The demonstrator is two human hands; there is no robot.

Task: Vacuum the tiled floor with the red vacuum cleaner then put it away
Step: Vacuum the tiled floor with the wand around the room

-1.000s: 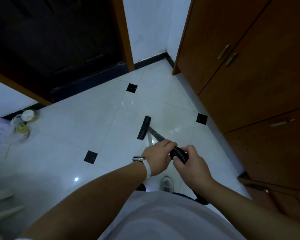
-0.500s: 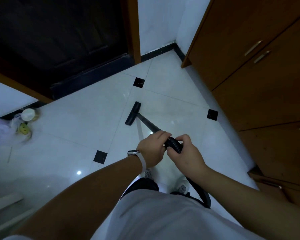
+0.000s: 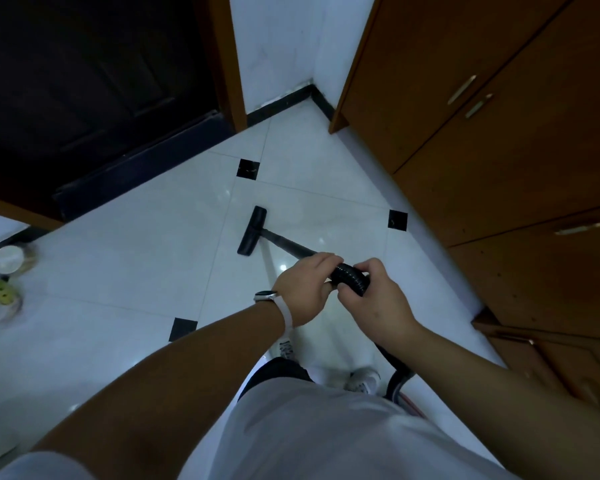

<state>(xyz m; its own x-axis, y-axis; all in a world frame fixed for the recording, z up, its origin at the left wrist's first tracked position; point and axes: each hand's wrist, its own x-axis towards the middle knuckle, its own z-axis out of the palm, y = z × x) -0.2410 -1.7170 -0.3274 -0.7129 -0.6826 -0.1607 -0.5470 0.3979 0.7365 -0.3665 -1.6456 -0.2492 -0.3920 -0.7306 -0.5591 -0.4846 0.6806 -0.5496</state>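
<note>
Vacuum-cleaner work is under way: we hold the ribbed black hose (image 3: pixel 350 274) in both hands, the left hand (image 3: pixel 303 289) wrapped round it just ahead and the right hand (image 3: pixel 378 299) closed on it just behind, the two almost touching. Each grip is closed firmly on the hose, fingers curled over the top. Ahead of our grip the stiff black wand (image 3: pixel 286 243) slants down to the floor head (image 3: pixel 252 231), which lies flat on the white tiled floor (image 3: pixel 136 258), well short of the dark doorway (image 3: pixel 84 81) beyond it. Behind our grip the hose drops past our right side toward a sliver of red (image 3: pixel 411 405) low by our feet, which we take for the vacuum body; most of it is hidden. To the right of our grip stands the wooden cabinet (image 3: pixel 499 150); far off to the left sits some clutter (image 3: pixel 4 275) by the wall. We judge the wand light and rigid, so it should steer easily, while the corrugated hose is soft and will flex and kink if we push from it alone. A hold further forward on the rigid tube would likely give truer control; the ribs at least keep our hands from slipping. The glossy tile should let the head glide freely.
</note>
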